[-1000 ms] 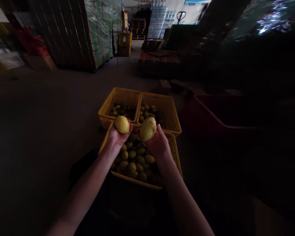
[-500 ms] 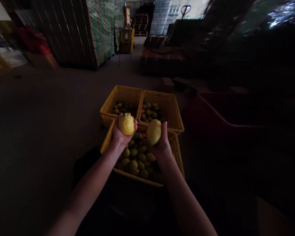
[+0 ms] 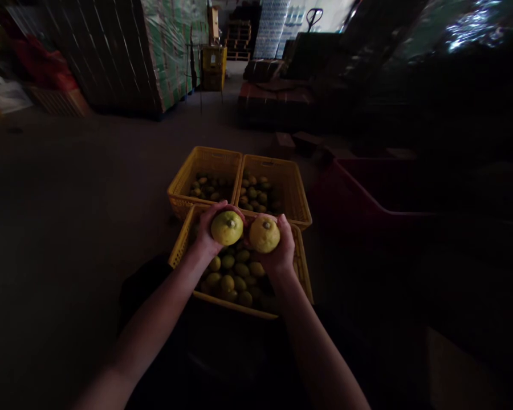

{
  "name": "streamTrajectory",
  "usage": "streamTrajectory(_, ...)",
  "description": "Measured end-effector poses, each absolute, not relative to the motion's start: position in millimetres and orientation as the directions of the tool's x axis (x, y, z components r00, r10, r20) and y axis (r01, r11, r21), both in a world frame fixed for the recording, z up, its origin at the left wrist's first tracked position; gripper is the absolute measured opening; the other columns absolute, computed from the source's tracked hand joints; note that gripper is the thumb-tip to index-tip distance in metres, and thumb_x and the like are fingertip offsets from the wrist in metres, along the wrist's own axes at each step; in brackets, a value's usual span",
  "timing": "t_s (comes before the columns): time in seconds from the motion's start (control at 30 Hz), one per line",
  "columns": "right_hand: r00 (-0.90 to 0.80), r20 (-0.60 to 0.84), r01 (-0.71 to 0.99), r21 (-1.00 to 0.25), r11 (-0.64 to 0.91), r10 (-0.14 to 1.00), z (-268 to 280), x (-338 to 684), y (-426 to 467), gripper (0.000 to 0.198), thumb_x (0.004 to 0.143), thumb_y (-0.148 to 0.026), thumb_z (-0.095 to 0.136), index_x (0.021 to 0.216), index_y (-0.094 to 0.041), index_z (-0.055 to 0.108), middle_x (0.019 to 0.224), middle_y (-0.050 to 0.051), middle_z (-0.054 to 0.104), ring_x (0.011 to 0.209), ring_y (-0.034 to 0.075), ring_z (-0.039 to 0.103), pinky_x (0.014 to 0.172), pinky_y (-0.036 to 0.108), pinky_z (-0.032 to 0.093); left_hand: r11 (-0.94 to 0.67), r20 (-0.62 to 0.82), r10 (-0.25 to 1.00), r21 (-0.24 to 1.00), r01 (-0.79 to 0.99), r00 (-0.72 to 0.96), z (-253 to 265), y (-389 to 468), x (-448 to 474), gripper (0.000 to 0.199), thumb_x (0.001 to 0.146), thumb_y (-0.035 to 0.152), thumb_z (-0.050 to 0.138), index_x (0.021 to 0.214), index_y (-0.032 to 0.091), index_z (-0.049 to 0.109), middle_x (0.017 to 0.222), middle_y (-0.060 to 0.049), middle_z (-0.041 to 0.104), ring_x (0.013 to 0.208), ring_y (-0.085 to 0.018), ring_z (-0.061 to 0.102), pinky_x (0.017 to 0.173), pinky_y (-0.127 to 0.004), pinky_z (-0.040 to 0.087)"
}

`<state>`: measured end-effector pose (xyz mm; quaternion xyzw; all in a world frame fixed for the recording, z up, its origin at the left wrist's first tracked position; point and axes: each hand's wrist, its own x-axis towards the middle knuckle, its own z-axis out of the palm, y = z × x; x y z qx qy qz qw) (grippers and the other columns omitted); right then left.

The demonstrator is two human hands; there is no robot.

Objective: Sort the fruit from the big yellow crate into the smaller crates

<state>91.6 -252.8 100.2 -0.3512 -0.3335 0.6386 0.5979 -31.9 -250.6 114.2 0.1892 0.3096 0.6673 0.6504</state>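
My left hand (image 3: 208, 230) is closed round a yellow-green lemon (image 3: 227, 228), its knobbed end turned up toward me. Beside it, my right hand (image 3: 283, 250) grips a paler yellow lemon (image 3: 264, 234), also showing a knobbed end. The two fruits are held side by side, a small gap apart, above the near yellow crate (image 3: 235, 307). Several green and yellow lemons (image 3: 240, 269) lie in that crate, partly hidden by my hands and forearms.
Two more yellow crates, one at back left (image 3: 177, 185) and one at back right (image 3: 301, 199), hold similar fruit. A dark pink bin (image 3: 367, 199) stands to the right. Farther off are a wrapped green pallet stack (image 3: 171, 57) and a yellow box (image 3: 214, 65).
Both lemons have been turned so their knobbed ends face me. My hands have come closer together, and the view has shifted slightly to the right.
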Motion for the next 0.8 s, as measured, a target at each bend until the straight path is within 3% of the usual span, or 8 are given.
streamTrajectory(0.17,-0.034,-0.024,-0.525,-0.850,-0.038,0.999,101.6,91.7,-254.2,0.040,0.065,-0.062,0.067,0.067,-0.021,0.068,0.065,0.001,0.068,0.068,0.022,0.068,0.066,0.037,0.058,0.057,-0.151,0.987,0.652,-0.756,-0.055,115.4,-252.4,-33.5,0.036,0.082,0.031,0.053,0.051,0.015,0.063,0.054,-0.004,0.063,0.051,-0.013,0.061,0.053,-0.024,0.049)
streamTrajectory(0.3,-0.057,-0.058,-0.526,-0.847,-0.080,0.997,101.8,90.1,-252.3,0.042,0.066,-0.064,0.066,0.069,-0.022,0.067,0.068,0.003,0.070,0.078,0.025,0.071,0.068,0.039,0.059,0.063,-0.188,0.980,0.609,-0.791,-0.068,113.9,-250.9,-32.1,0.033,0.083,0.032,0.055,0.055,0.015,0.064,0.056,-0.003,0.063,0.052,-0.013,0.061,0.055,-0.024,0.050)
streamTrajectory(0.4,-0.060,-0.090,-0.487,-0.867,-0.108,0.994,100.3,91.0,-249.9,0.049,0.074,-0.071,0.057,0.076,-0.023,0.067,0.077,0.005,0.073,0.090,0.027,0.071,0.074,0.041,0.059,0.060,-0.246,0.964,0.564,-0.824,-0.098,113.4,-247.8,-30.7,0.029,0.087,0.035,0.052,0.071,0.016,0.069,0.065,-0.002,0.067,0.057,-0.013,0.064,0.061,-0.026,0.054)
streamTrajectory(0.5,0.001,-0.043,-0.405,-0.914,-0.038,0.999,94.8,94.8,-249.6,0.047,0.075,-0.069,0.059,0.088,-0.024,0.069,0.091,0.005,0.074,0.100,0.027,0.069,0.082,0.042,0.058,0.107,-0.358,0.931,0.458,-0.883,-0.073,111.7,-243.7,-30.7,0.033,0.092,0.041,0.047,0.083,0.017,0.068,0.070,-0.002,0.068,0.063,-0.015,0.066,0.067,-0.029,0.057)
streamTrajectory(0.63,0.036,0.032,-0.334,-0.942,0.042,0.999,81.0,98.5,-248.1,0.039,0.071,-0.058,0.072,0.096,-0.027,0.069,0.092,0.002,0.073,0.087,0.024,0.069,0.077,0.039,0.060,0.096,-0.461,0.886,0.291,-0.952,-0.051,106.2,-239.5,-32.7,0.026,0.089,0.039,0.056,0.075,0.018,0.060,0.067,-0.001,0.066,0.067,-0.016,0.067,0.068,-0.030,0.059)
streamTrajectory(0.8,-0.017,-0.032,-0.366,-0.930,-0.036,0.999,69.2,97.8,-236.6,0.044,0.077,-0.062,0.061,0.097,-0.024,0.069,0.082,0.004,0.073,0.077,0.025,0.070,0.070,0.042,0.061,0.140,-0.386,0.922,0.277,-0.951,0.023,102.2,-244.4,-35.7,0.020,0.083,0.034,0.059,0.080,0.015,0.063,0.071,-0.004,0.068,0.066,-0.015,0.067,0.067,-0.028,0.059)
